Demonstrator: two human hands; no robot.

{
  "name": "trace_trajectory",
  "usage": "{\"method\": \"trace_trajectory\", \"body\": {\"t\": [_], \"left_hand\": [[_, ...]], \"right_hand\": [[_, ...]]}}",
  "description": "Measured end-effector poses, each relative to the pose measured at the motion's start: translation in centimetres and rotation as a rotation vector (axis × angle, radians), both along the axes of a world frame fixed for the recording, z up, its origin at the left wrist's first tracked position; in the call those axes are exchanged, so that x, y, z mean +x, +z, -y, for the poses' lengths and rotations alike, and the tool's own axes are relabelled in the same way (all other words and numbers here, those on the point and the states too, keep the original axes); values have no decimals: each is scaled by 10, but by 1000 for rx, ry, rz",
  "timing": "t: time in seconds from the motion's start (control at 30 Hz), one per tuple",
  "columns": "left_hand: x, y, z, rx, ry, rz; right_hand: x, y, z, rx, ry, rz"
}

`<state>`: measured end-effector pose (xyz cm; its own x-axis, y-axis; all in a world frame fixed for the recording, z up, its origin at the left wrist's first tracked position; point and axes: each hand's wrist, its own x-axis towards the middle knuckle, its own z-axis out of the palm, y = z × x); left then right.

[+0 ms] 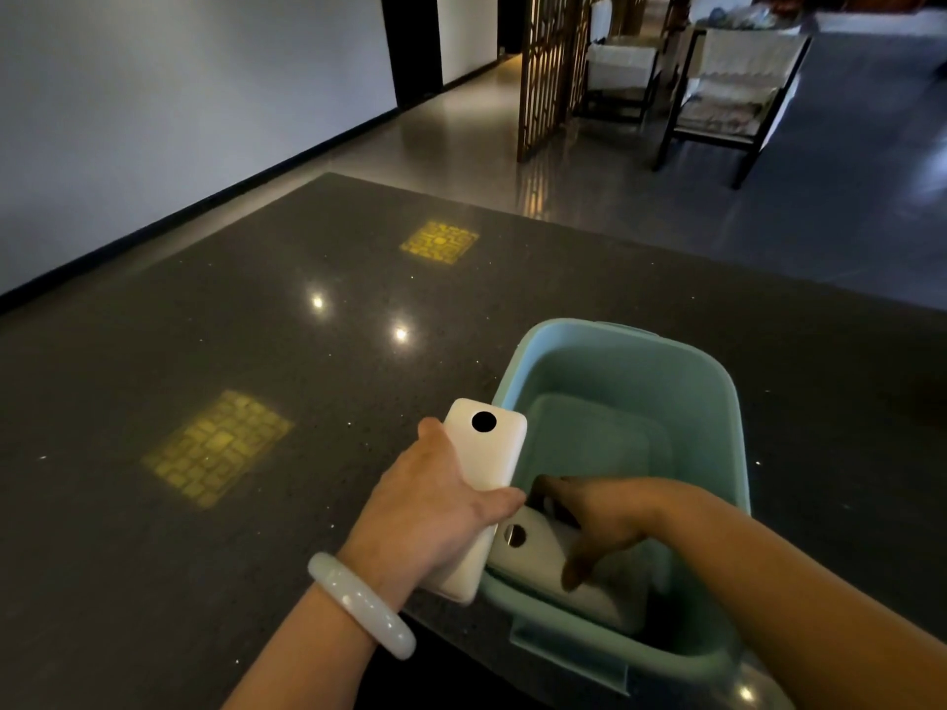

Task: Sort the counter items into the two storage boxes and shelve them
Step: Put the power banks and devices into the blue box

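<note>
Dark speckled counter (pixel 215 351) fills the left and centre of the frame, its far edge running from upper centre down toward the right; bare polished surface over the whole left half, marked only by two yellow patterned light patches and two bright glints. Near edge visible at the bottom centre, just under the box. Teal box (pixel 727 402) sits at the lower right of the frame, its near handle overhanging the near edge of the counter. Inside the box: a white device (pixel 533 556) with a dark round spot lying against the near left wall, and something dark beside it, too shadowed to tell. Rest of the box floor bare. Right hand (pixel 594 525) reaches down into the box from the right, fingers spread and pointing down, touching the white device; whether gripping it cannot tell. Left hand (pixel 435 509), with a pale bangle (pixel 358 602) on the wrist, grips a white power bank (pixel 487 468) just outside the left rim of the box, long side up, thumb wrapped across its face. Beyond the counter, upper right: grey floor, a wooden lattice screen (pixel 548 69), and chairs (pixel 733 89).
</note>
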<state>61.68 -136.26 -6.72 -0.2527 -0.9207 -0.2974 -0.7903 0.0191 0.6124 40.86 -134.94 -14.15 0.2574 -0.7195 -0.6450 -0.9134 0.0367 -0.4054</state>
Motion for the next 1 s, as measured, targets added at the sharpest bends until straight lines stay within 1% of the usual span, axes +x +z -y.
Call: {"method": "trace_trajectory", "body": {"t": [0.27, 1.0], "left_hand": [[-1, 4, -1, 28, -1, 2], [-2, 4, -2, 19, 11, -1]], "right_hand": [[3, 2, -1, 48, 28, 27], [5, 2, -2, 90, 15, 55]]}}
